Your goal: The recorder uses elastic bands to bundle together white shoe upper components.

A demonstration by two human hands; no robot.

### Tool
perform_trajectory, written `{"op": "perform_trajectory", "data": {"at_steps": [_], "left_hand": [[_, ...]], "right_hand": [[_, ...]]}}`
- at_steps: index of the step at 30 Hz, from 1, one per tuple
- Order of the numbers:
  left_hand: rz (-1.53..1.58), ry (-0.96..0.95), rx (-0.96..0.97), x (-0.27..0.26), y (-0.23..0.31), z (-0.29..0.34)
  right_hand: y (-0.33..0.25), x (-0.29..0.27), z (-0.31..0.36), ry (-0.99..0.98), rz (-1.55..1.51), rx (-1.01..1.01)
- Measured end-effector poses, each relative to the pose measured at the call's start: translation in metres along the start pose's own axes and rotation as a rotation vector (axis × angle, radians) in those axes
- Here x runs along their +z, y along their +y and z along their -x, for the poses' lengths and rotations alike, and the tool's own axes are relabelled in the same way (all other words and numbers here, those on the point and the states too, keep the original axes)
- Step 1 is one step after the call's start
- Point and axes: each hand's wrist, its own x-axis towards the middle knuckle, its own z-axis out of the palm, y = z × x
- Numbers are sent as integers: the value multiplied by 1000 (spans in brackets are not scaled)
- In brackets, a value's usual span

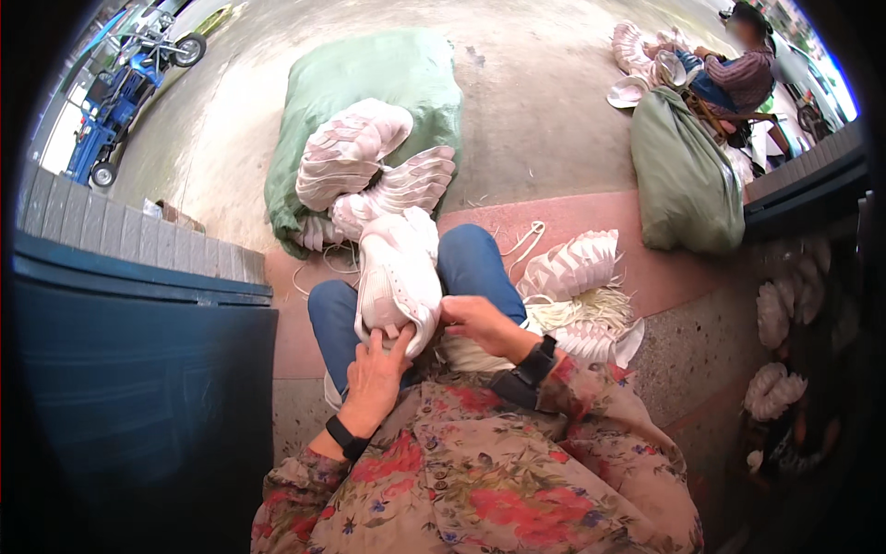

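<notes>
A white shoe upper (399,282) lies over my lap between my knees, its collar toward me. At that near end, the fingers of my left hand (371,377) grip the collar and tongue. On the right side my right hand (480,323) is closed, with its fingertips against the upper's edge; what it pinches there is too small to make out. Beyond my knees, nested stacks of white shoe uppers (355,148) lie on a green woven sack (369,69). To the right of my knee are more stacked uppers (574,263) and a bundle of cream laces (591,309).
A blue metal door panel (148,388) stands at my left. At the right, a full olive sack (678,175) leans near a seated person (738,78) with more uppers. More pale uppers (775,392) lie in shadow at far right. A blue three-wheeler (115,102) is parked far left.
</notes>
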Motion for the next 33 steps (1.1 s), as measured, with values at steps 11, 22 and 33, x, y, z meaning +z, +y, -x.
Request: {"op": "perform_trajectory", "data": {"at_steps": [11,22,33], "left_hand": [[54,-495,81,-9,-24,-48],[217,-581,232,-2,-56,-54],[8,-604,416,46,-147,-165]], "right_hand": [[-18,-239,-46,741,-187,-263],[51,-282,-244,901,971,-112],[82,-315,-338,1255,799,159]]}}
